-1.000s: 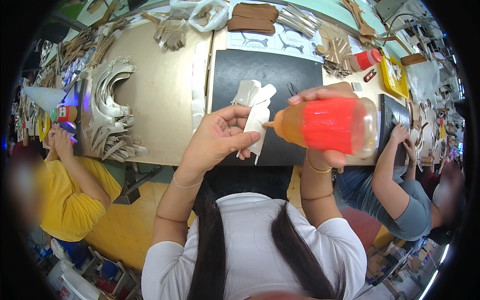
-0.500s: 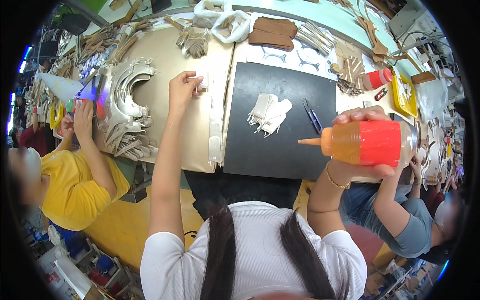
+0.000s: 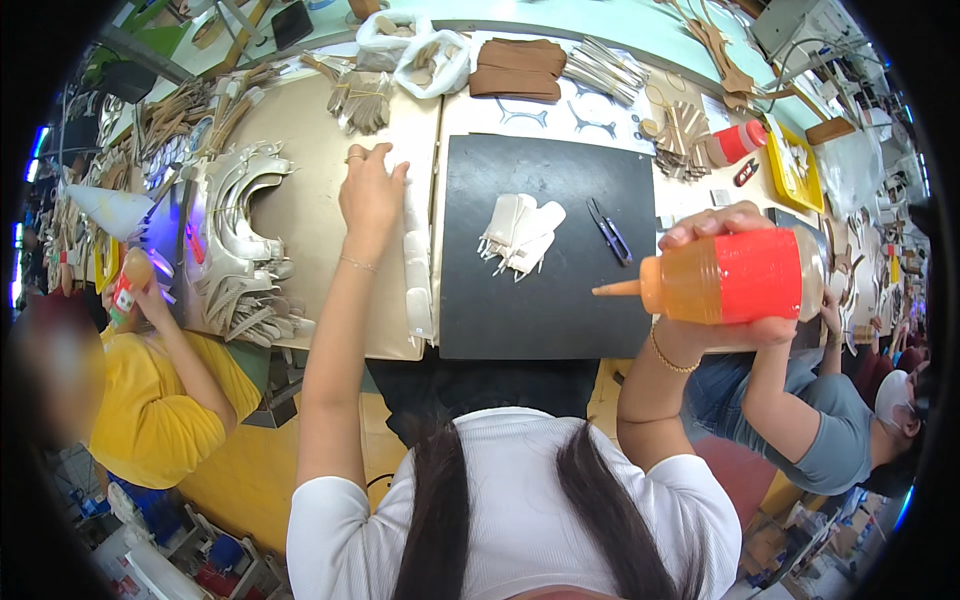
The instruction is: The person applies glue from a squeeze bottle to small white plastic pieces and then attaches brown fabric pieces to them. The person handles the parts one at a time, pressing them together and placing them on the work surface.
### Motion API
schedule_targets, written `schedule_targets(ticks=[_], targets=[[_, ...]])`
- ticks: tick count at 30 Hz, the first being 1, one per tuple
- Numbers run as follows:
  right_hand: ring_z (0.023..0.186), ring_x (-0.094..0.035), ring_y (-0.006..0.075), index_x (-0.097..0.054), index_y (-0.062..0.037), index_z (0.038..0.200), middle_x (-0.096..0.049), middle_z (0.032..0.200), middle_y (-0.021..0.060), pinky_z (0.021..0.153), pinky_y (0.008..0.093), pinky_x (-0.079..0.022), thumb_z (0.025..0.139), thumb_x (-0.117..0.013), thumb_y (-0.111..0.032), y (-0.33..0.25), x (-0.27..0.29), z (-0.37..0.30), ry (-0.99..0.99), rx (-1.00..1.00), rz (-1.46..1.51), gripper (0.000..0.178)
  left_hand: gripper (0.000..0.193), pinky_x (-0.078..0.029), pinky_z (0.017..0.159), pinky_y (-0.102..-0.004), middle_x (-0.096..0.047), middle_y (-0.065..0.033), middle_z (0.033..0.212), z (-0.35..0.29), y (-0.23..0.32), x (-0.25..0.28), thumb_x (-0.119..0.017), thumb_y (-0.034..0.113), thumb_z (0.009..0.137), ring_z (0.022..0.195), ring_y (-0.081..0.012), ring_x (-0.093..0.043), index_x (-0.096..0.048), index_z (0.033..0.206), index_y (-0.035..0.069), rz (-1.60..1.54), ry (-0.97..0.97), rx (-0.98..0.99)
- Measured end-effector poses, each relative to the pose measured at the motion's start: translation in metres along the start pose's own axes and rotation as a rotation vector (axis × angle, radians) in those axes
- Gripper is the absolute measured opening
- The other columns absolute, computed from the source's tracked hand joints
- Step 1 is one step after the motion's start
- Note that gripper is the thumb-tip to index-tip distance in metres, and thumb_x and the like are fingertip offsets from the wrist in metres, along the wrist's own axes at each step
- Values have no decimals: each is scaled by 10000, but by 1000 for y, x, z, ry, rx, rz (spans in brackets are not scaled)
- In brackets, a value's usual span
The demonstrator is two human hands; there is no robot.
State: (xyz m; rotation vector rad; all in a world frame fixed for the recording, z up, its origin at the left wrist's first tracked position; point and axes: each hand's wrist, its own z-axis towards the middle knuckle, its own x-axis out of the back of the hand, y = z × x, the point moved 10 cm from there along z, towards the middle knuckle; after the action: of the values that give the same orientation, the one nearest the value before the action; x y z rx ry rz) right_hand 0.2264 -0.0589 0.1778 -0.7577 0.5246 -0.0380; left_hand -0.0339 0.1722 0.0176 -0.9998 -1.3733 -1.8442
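My right hand (image 3: 735,225) grips a squeeze bottle (image 3: 760,278) of amber liquid with a red band. It is held sideways above the mat's right edge, and its orange nozzle points left. My left hand (image 3: 372,195) reaches over the tan board, fingers forward and apart, thumb beside the far end of a row of pale pieces (image 3: 416,260). I see nothing in its grasp, though the fingertips are partly hidden. On the black mat (image 3: 560,325) lie a small pile of white rounded tabs (image 3: 522,232) and dark thread snips (image 3: 608,230).
Curved pale pieces (image 3: 235,190) are stacked at the left. Behind the mat are plastic bags (image 3: 435,65), brown strips (image 3: 516,70) and pale strip bundles (image 3: 605,70). A second red-banded bottle (image 3: 735,142) and yellow tray (image 3: 795,170) sit far right. Co-workers sit on both sides.
My left hand has opened from a pinch near the row's far end and turned palm down. The bottle stays in my right hand. The view has shifted slightly; the left co-worker now holds up a bottle.
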Motion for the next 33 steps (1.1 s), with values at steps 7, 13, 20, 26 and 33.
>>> schedule_targets(ticks=[7,13,20,26,33], targets=[[752,-601,278,-465,72,1056,-509,886,147,631,365,-531,676,-464,-819,1,-6,0,-51,40,-24,969,412,-464,655,-329,-590,-112,791,-67,84,-55,-759,279,705,720,-234,-576,-637,977,-5,-255,-365,-152],[730,-642,284,-469,91,1038,-534,879,137,647,377,-551,586,-496,-853,-1,8,-5,29,18,-22,1046,379,-466,661,-333,-587,-92,747,-70,84,-56,-779,193,681,715,-222,-575,-614,959,-4,-292,-313,-82],[803,-613,277,-468,36,1079,-533,943,124,697,381,-531,614,-526,-826,24,16,-9,78,-116,-113,981,333,-437,441,-224,-594,-62,758,-92,83,-68,-705,55,753,533,-107,-548,-547,1035,-26,-968,-681,290],[852,-627,298,-461,23,1088,-544,967,115,742,418,-537,570,-593,-794,21,1,-17,104,-112,-340,977,447,-506,418,-217,-592,-134,859,-126,122,-12,-635,-44,774,533,-152,-618,-451,1178,-94,-1378,-846,378],[915,-630,284,-454,22,1107,-563,986,118,793,411,-530,503,-751,-670,12,-26,-7,-120,35,-157,966,454,-519,425,-226,-586,-140,875,-134,134,18,-631,-58,764,516,-168,-623,-459,1182,-101,-1354,-838,375]])
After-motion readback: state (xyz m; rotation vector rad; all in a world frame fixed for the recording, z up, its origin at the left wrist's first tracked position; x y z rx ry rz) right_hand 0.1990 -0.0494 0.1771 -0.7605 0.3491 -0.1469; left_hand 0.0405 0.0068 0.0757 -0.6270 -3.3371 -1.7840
